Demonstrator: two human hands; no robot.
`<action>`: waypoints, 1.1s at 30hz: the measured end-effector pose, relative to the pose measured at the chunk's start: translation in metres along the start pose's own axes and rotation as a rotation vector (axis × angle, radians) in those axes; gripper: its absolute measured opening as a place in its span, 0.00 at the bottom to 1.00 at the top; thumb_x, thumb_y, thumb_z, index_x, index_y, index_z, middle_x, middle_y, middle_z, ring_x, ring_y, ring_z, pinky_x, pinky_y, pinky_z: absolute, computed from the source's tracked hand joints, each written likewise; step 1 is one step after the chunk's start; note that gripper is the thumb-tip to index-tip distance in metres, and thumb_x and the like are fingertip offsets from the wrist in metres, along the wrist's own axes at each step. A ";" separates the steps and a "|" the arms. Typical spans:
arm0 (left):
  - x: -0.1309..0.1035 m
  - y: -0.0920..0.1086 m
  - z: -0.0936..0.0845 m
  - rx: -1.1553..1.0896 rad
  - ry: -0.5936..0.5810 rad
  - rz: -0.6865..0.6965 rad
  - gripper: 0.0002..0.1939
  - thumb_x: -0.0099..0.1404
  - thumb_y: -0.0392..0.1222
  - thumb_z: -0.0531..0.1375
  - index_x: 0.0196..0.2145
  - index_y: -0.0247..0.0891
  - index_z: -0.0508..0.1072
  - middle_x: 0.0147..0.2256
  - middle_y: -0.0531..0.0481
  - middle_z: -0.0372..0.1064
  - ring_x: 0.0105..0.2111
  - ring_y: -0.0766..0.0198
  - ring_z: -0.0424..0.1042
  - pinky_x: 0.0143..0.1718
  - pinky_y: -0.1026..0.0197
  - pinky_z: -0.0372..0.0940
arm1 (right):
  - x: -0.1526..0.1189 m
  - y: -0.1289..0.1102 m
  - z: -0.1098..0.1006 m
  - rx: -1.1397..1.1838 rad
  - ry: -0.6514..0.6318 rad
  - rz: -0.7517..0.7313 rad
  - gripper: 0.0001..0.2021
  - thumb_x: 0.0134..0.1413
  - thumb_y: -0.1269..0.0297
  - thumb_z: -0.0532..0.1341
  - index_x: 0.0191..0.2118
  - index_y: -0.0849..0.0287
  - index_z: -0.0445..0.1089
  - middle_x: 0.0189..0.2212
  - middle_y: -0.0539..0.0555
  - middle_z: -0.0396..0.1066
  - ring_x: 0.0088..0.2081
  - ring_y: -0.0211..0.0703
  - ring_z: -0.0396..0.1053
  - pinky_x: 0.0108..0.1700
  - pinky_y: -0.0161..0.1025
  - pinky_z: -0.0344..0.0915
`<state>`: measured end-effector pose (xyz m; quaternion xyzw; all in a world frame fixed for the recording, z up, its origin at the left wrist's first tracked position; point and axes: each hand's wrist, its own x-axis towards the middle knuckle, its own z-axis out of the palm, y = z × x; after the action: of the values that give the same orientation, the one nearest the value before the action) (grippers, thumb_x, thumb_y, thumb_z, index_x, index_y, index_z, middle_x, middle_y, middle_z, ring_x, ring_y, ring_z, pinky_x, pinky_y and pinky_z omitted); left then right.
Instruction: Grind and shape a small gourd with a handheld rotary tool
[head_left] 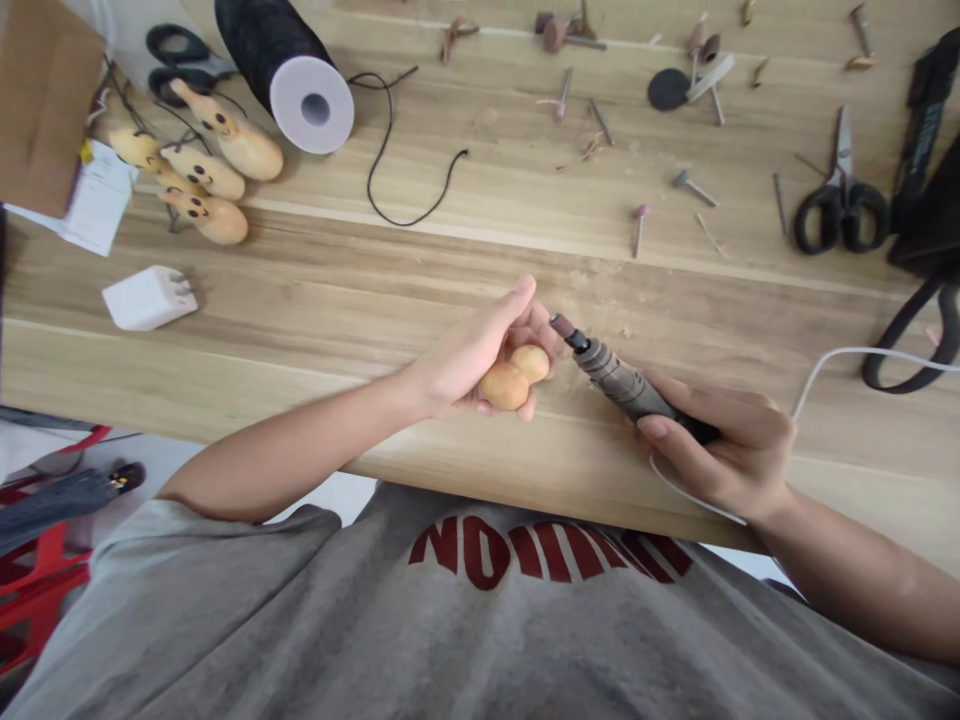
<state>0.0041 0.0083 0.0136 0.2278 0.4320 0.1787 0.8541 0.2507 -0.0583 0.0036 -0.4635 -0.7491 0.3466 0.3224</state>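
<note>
My left hand (487, 345) cups a small pale gourd (505, 385) with two rounded lobes; it rests on the palm and curled fingers above the table's near edge. In my right hand (727, 440) is a grey rotary tool (622, 382), gripped around its body. A brown sanding bit sits at its tip, pointing up and left toward my left fingers, a little apart from the gourd. A white cable runs from the tool to the right.
Several gourds with drawn faces (247, 145) lie upper left near a black thread spool (311, 100) and a white plug adapter (150, 298). Loose rotary bits (694, 187) are scattered at the back right. Black-handled scissors (841, 195) lie to the right, on the wooden table (300, 300).
</note>
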 end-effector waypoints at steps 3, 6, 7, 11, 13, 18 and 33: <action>0.000 0.003 -0.004 0.056 0.020 0.014 0.32 0.72 0.66 0.45 0.28 0.35 0.70 0.22 0.50 0.71 0.16 0.69 0.72 0.10 0.71 0.50 | -0.001 0.001 -0.002 0.032 -0.007 0.037 0.15 0.61 0.65 0.65 0.52 0.59 0.79 0.20 0.49 0.72 0.19 0.33 0.65 0.21 0.30 0.62; 0.000 0.007 -0.006 0.084 0.037 0.051 0.32 0.72 0.64 0.47 0.31 0.33 0.72 0.24 0.49 0.72 0.18 0.69 0.74 0.13 0.70 0.53 | 0.000 0.000 -0.004 0.032 -0.021 0.049 0.15 0.61 0.66 0.64 0.52 0.60 0.79 0.23 0.51 0.74 0.20 0.34 0.67 0.22 0.30 0.63; 0.000 0.008 -0.006 0.086 0.039 0.066 0.30 0.72 0.63 0.48 0.32 0.33 0.72 0.25 0.48 0.73 0.19 0.69 0.74 0.13 0.70 0.54 | 0.001 -0.001 -0.004 0.032 -0.018 0.048 0.15 0.61 0.66 0.64 0.52 0.61 0.79 0.23 0.51 0.74 0.20 0.34 0.67 0.23 0.30 0.64; -0.002 0.011 -0.005 0.092 0.028 0.128 0.16 0.69 0.53 0.59 0.38 0.35 0.68 0.31 0.50 0.75 0.19 0.73 0.71 0.15 0.72 0.55 | 0.004 -0.003 -0.004 0.053 0.000 0.061 0.13 0.60 0.65 0.64 0.49 0.61 0.80 0.22 0.51 0.74 0.20 0.35 0.68 0.22 0.29 0.64; -0.004 0.012 -0.005 0.106 0.025 0.155 0.12 0.67 0.46 0.62 0.37 0.37 0.65 0.34 0.52 0.75 0.17 0.76 0.67 0.14 0.73 0.52 | 0.005 -0.003 -0.005 0.062 0.001 0.080 0.13 0.60 0.65 0.64 0.48 0.61 0.81 0.22 0.51 0.74 0.19 0.35 0.67 0.21 0.29 0.64; -0.002 0.010 -0.007 0.152 0.027 0.184 0.17 0.73 0.51 0.54 0.32 0.35 0.66 0.27 0.53 0.71 0.11 0.79 0.57 0.11 0.72 0.41 | 0.006 -0.003 -0.006 0.050 -0.010 0.064 0.13 0.60 0.66 0.64 0.48 0.62 0.81 0.23 0.51 0.74 0.21 0.35 0.69 0.24 0.29 0.65; -0.003 0.012 -0.009 0.206 -0.038 0.142 0.36 0.64 0.73 0.52 0.31 0.31 0.74 0.22 0.52 0.66 0.10 0.78 0.55 0.10 0.70 0.41 | 0.002 0.002 -0.005 0.025 -0.086 0.003 0.23 0.61 0.65 0.62 0.61 0.41 0.72 0.38 0.49 0.82 0.30 0.41 0.78 0.29 0.34 0.72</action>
<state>-0.0062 0.0193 0.0176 0.3479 0.4148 0.1891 0.8192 0.2552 -0.0552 0.0054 -0.4453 -0.7572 0.3759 0.2950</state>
